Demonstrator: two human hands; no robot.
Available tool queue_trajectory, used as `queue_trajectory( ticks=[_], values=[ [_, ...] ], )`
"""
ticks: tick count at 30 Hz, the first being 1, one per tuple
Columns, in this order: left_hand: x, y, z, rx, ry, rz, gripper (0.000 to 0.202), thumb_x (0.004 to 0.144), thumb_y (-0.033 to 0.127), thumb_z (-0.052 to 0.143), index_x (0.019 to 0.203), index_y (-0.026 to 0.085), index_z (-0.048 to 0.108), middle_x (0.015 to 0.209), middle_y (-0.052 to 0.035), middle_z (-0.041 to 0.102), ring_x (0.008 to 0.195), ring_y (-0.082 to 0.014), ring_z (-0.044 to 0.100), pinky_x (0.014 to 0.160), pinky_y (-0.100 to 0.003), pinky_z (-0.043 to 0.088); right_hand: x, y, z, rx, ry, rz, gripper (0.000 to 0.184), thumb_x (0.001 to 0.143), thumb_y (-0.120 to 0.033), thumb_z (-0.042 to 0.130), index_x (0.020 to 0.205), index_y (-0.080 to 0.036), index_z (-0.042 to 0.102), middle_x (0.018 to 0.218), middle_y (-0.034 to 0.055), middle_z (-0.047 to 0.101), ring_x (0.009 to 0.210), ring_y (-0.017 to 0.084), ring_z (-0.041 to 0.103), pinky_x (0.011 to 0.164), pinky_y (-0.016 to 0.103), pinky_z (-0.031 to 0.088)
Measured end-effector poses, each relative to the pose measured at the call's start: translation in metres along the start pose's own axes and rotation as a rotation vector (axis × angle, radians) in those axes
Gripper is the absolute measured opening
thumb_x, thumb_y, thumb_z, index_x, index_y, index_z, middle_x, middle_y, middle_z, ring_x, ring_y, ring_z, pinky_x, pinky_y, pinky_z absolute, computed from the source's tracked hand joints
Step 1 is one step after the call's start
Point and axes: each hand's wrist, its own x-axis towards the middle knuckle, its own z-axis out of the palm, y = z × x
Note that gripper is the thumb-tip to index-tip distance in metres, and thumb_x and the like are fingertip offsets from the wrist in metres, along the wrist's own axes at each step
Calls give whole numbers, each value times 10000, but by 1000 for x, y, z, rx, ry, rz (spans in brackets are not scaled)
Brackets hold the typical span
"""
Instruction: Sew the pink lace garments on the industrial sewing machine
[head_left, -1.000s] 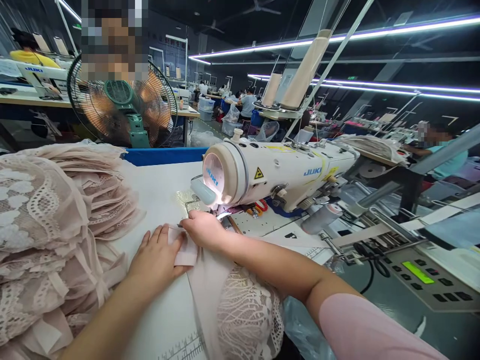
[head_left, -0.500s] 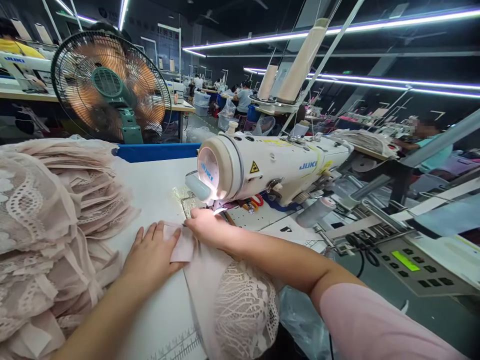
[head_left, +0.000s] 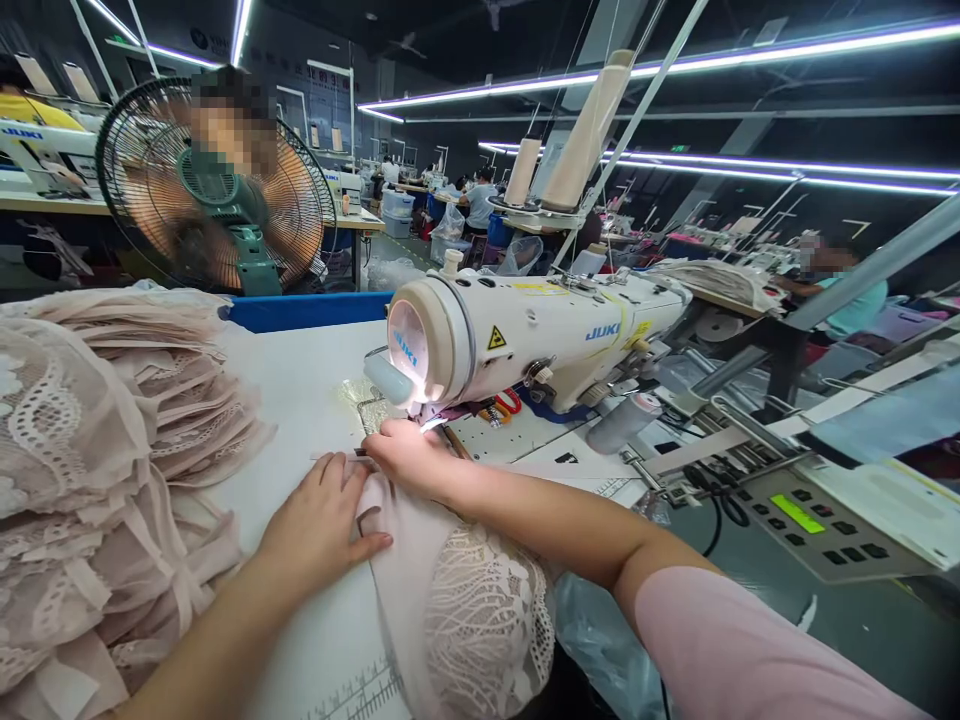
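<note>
A pale pink bra with a lace cup lies on the white sewing table, its narrow fabric end reaching up to the sewing machine. My right hand pinches the edge of that end just in front of the lit needle area, which the hand partly hides. Beside it, my left hand rests flat on the table and the fabric's left edge, fingers stretched forward and thumb out to the right. A small fold of the cloth curls up between the two hands.
Piled lace bra pieces cover the table's left side. A fan stands behind the table. Orange-handled scissors lie under the machine arm, and a control panel is at the right. Other people sit at machines farther back.
My left hand has slid slightly right, closer to my right hand. The fabric flap that lay flat beside its thumb is now folded over. My right hand keeps its pinch near the needle.
</note>
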Motion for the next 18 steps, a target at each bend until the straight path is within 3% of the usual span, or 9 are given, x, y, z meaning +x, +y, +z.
queue_trajectory(
  ticks=[6, 12, 18],
  values=[
    [-1, 2, 1, -10, -11, -11, 662, 748, 525, 550, 1306, 177, 478, 1314, -210, 437, 1263, -379, 347, 1004, -490, 345, 9, -2, 5, -30, -9, -43, 200, 805, -264, 446, 867, -203, 626, 780, 31, 498, 677, 156, 397, 491, 274, 147],
    [-1, 3, -3, 8, -57, -28, 660, 757, 521, 536, 1324, 190, 461, 1332, -210, 420, 1274, -373, 337, 1001, -478, 352, 12, 4, 7, -38, -18, -130, 203, 820, -224, 447, 911, -199, 627, 801, 37, 505, 700, 163, 400, 518, 277, 176],
    [1, 4, -3, 10, -88, -58, 689, 764, 544, 523, 1358, 210, 419, 1392, -211, 363, 1309, -386, 291, 1004, -490, 347, -4, 14, 5, 70, 18, -68, 166, 826, -215, 437, 877, -187, 592, 825, 35, 498, 717, 162, 378, 549, 263, 207]
  ],
)
